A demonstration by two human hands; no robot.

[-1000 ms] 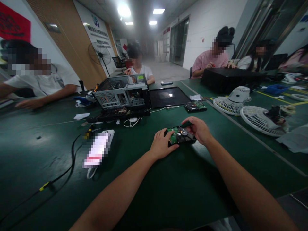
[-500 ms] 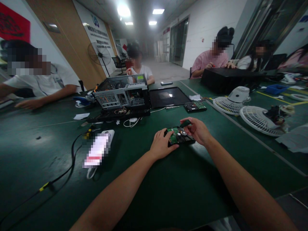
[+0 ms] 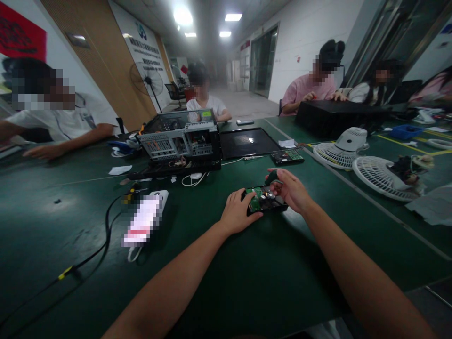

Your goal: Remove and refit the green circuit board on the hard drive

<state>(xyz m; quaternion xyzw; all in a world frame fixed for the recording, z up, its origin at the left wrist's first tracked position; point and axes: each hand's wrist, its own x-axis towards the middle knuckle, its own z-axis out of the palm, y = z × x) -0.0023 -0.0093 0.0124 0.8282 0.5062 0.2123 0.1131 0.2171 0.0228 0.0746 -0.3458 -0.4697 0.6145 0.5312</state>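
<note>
A hard drive point(image 3: 257, 201) with a green circuit board on its upper face lies on the green table in front of me. My left hand point(image 3: 237, 212) grips its left end, the thumb along the near edge and the fingers over the board. Above the drive's right end, my right hand point(image 3: 288, 189) pinches a small dark green piece point(image 3: 271, 177). The fingers partly cover that piece, so its exact kind cannot be made out.
Beyond the drive stand an opened computer case point(image 3: 180, 141), a black side panel point(image 3: 247, 141) and a second hard drive point(image 3: 287, 156). A phone point(image 3: 144, 219) and black cable point(image 3: 107, 221) lie left. White fan parts point(image 3: 381, 176) lie right. Several people sit around the table.
My right hand has turned slightly and the dark green piece has tilted up with it. My left hand stays on the hard drive. The person opposite has lowered a hand.
</note>
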